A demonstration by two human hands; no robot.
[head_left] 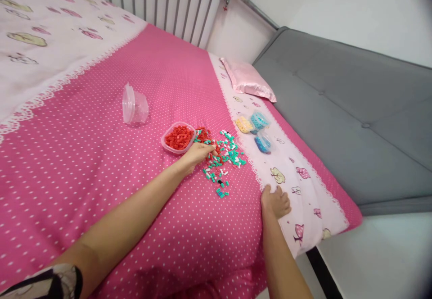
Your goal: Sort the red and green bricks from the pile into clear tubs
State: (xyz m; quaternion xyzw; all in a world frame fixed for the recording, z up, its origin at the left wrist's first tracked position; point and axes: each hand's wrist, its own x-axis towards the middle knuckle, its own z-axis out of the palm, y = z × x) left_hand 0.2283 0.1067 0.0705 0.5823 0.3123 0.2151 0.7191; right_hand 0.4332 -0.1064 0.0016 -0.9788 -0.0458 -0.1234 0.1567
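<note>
My left hand (199, 153) reaches into a scatter of small teal, white and red pieces (224, 161) on the pink dotted bedspread (101, 164), its fingers curled at the red ones beside a clear tub of red pieces (178, 138). What the fingers pinch is too small to name. My right hand (275, 201) rests flat on the pale patterned edge of the spread, fingers stretched out, holding nothing.
An empty clear tub (135, 105) lies on its side farther back. Three small tubs of yellow (243, 124), turquoise (259, 120) and blue (263, 143) pieces sit near a pink pillow (248, 79). A grey sofa (354, 119) adjoins the bed on the right; a radiator (162, 2) stands behind.
</note>
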